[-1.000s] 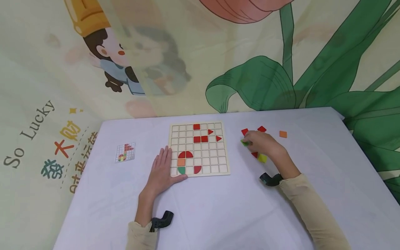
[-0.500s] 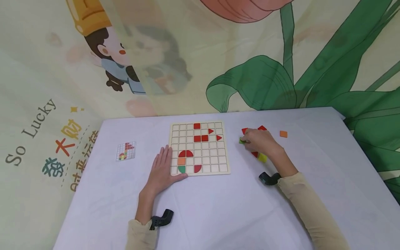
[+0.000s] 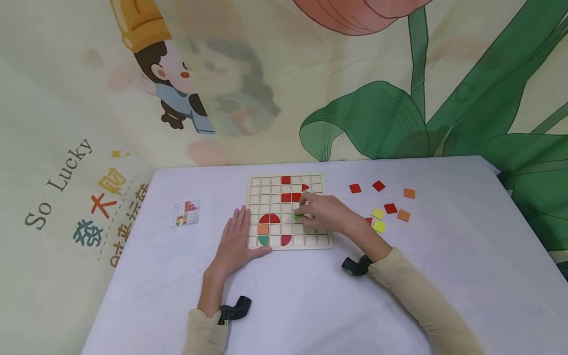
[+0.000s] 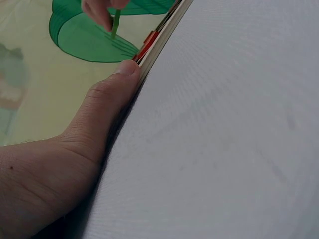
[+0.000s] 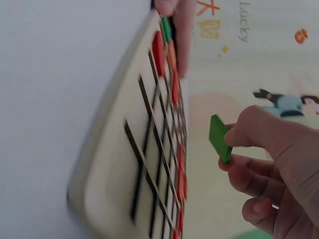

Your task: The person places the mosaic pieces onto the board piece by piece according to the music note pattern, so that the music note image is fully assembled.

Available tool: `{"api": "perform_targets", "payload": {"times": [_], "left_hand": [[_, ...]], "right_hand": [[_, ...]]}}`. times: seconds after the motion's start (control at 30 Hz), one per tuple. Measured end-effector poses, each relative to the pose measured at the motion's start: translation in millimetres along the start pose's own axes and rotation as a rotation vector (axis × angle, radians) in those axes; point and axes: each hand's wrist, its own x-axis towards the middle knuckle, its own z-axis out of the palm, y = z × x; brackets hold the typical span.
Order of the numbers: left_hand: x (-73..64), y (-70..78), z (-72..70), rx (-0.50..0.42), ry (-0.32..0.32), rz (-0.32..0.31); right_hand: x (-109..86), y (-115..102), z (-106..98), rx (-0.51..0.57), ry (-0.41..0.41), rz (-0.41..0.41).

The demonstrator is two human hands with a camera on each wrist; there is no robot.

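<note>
My right hand [image 3: 326, 213] pinches a green square tile [image 5: 220, 138] between thumb and fingers, held above the right part of a pale gridded board [image 3: 254, 198]. The left hand [image 3: 235, 240] lies straight-fingered along the board's left edge, its thumb [image 4: 128, 68] touching the near left corner. On the board sit red squares [image 3: 286, 180], a red triangle [image 3: 305, 187], two red quarter-rounds [image 3: 269, 218] side by side, another red quarter-round [image 3: 286, 240], an orange square [image 3: 264, 229] and a green quarter-round [image 3: 264, 240]. Part of the board is hidden under my right hand.
Right of the board lie loose tiles: red squares [image 3: 378, 186], yellow squares [image 3: 379, 226] and orange squares [image 3: 404, 215]. A small printed pattern card [image 3: 186, 213] lies to the left. A white cloth [image 3: 284, 305] covers the table, and a printed curtain [image 3: 248, 98] hangs behind.
My right hand has moved left from the loose tiles to over the board, carrying the green square tile. The left hand stays at the board's edge. The head view has shifted slightly.
</note>
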Motion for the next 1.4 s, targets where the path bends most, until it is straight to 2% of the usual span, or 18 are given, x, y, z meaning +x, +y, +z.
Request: {"api": "perform_targets", "payload": {"times": [0.13, 0.27, 0.6, 0.73, 0.9, 1.1, 1.27, 1.4], "left_hand": [[0.8, 1.3, 1.2, 0.004, -0.012, -0.008], [1.0, 1.9, 1.1, 0.02, -0.026, -0.01], [-0.1, 1.2, -6.4, 0.02, -0.014, -0.018], [1.2, 1.0, -4.0, 0.018, -0.018, -0.008], [1.7, 1.2, -0.5, 0.029, -0.02, -0.008], [2.6, 3.0, 3.0, 0.02, -0.008, 0.0], [2.5, 3.5, 2.6, 0.019, -0.017, -0.001], [3.3, -0.4, 2.7, 0.028, -0.009, 0.0]], "right_hand": [[18.8, -14, 13, -0.082, -0.079, -0.038], [27.0, -20, 19, -0.089, -0.109, -0.038], [31.5, -22, 26, -0.059, -0.105, -0.015], [24.8, -20, 24, -0.054, -0.109, 0.019], [-3.0, -12, 8, 0.032, -0.072, 0.078], [-61.8, 24, -6, 0.022, -0.004, 0.146], [-112.6, 54, -18, 0.02, -0.054, 0.259], [-131.7, 67, -27, 0.009, -0.11, 0.292]]}}
